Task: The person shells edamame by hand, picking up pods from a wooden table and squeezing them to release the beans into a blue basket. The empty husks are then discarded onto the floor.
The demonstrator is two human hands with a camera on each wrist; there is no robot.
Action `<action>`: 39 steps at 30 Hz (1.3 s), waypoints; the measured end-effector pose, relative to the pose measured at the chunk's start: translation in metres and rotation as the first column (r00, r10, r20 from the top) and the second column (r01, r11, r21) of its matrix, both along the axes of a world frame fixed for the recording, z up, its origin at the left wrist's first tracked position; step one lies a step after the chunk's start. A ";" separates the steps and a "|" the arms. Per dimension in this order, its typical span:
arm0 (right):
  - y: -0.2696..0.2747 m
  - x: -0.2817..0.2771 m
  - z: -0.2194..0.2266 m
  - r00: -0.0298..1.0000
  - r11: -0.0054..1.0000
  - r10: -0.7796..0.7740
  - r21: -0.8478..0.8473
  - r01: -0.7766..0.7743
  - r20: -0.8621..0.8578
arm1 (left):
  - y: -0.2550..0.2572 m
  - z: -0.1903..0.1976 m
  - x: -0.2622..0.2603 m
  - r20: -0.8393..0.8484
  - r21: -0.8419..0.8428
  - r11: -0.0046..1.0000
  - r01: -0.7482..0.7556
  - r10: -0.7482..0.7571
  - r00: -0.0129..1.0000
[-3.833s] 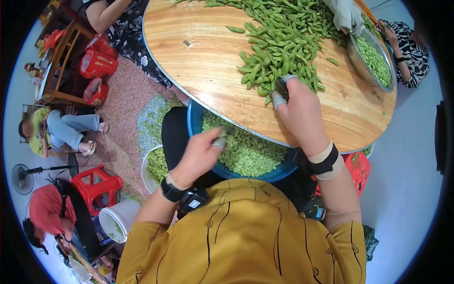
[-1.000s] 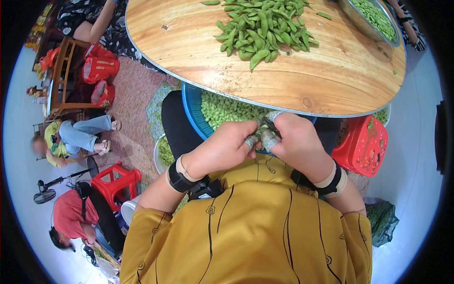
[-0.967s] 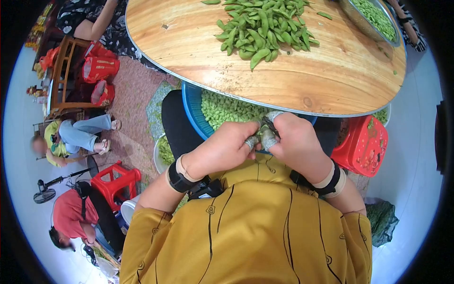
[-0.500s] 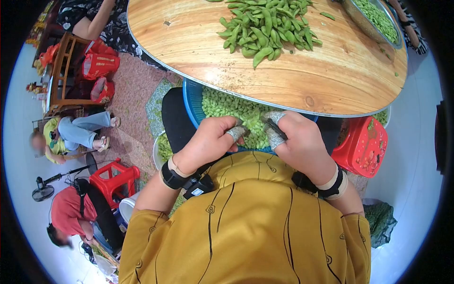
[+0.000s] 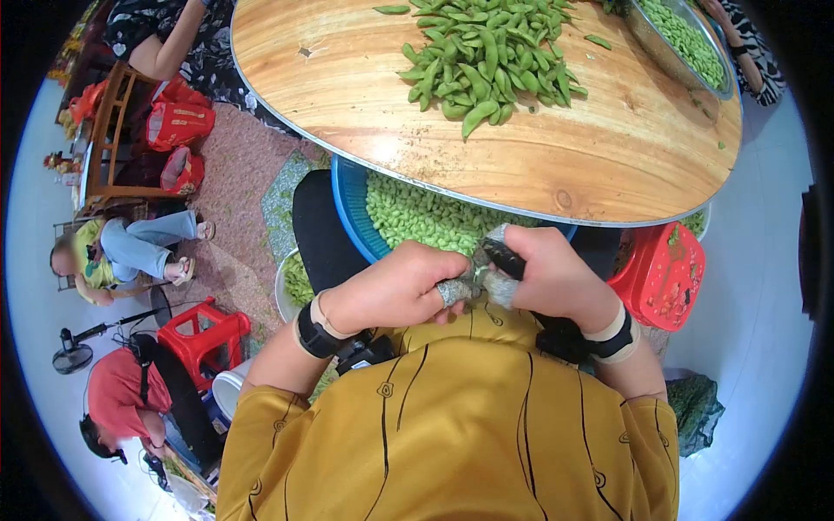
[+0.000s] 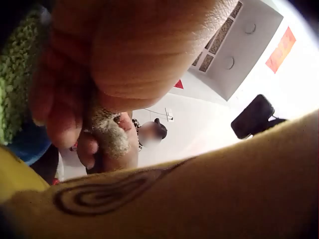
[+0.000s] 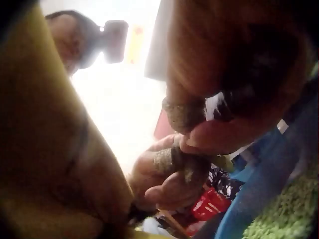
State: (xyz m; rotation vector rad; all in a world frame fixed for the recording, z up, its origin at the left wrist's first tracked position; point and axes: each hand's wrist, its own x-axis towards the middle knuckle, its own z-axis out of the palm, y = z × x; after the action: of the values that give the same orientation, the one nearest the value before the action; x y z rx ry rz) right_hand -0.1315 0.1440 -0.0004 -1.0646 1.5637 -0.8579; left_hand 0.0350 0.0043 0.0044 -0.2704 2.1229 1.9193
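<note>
Left hand (image 5: 395, 288) meeting right hand (image 5: 552, 271) over the lap, green pod (image 5: 479, 273) apparently pinched between.

Both curled tight at the fingertips, with only a sliver of pod showing; cannot tell its long axis. Just beyond and below: blue tub (image 5: 349, 208), ribbed plastic, partly under the surface (image 5: 330, 95), holding shelled beans (image 5: 408, 217), pale, plump, ovalish. Farther ahead, on smooth light wood grain: pod heap (image 5: 495, 69), slim, curved, long axes mixed, right hand slightly nearer. Rough-looking grey finger wraps (image 5: 454, 292) on both hands; dark item (image 5: 504, 259) at right fingers, nature unclear. Metal bowl (image 5: 721, 80) of beans, rounded, at far right of surface.
</note>
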 end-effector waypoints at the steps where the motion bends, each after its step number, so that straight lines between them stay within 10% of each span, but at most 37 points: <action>1: 0.000 0.004 -0.011 0.949 0.983 0.016 -0.168 -0.071 -0.313 | -0.001 -0.002 0.001 -0.029 -0.051 0.999 0.005 -0.007 1.000; 6: -0.001 0.008 -0.027 0.885 0.941 0.082 -0.258 -0.220 -0.458 | -0.030 0.006 0.038 -0.048 -0.541 0.841 -0.022 -0.005 0.999; 9: -0.002 0.004 -0.031 0.880 0.935 0.026 -0.300 -0.189 -0.474 | -0.043 0.006 0.076 0.281 -0.904 0.393 0.170 0.245 0.928; 12: -0.005 0.003 -0.032 0.876 0.957 0.054 -0.227 -0.183 -0.479 | -0.045 0.009 0.080 0.436 -0.900 0.208 0.383 0.428 0.791; 13: -0.006 0.003 -0.031 0.875 0.955 0.055 -0.231 -0.187 -0.481 | -0.043 0.014 0.069 0.434 -0.901 0.206 0.381 0.433 0.790; 15: -0.007 0.004 -0.028 0.880 0.969 0.065 -0.179 -0.168 -0.471 | -0.034 0.022 0.029 -0.159 -0.946 0.210 -0.246 0.360 0.919; 17: -0.004 0.003 -0.027 0.875 0.970 0.043 -0.189 -0.152 -0.482 | -0.030 0.017 -0.008 -0.415 -0.840 0.256 -0.479 0.268 0.870; 24: 0.017 -0.003 -0.025 0.875 0.977 -0.032 -0.201 -0.076 -0.483 | -0.025 -0.006 -0.093 -0.455 -0.860 0.159 -0.485 0.191 0.870; 39: 0.018 -0.010 -0.022 0.952 0.956 -0.131 -0.288 0.048 -0.277 | -0.013 -0.016 -0.080 -0.585 -0.768 0.256 -0.587 0.093 0.805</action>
State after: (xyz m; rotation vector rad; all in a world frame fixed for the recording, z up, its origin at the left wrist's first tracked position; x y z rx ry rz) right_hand -0.1414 0.1617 -0.0220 -1.3821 1.7849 -1.0422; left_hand -0.0451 -0.0092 -0.0120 -0.6288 3.5720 0.5265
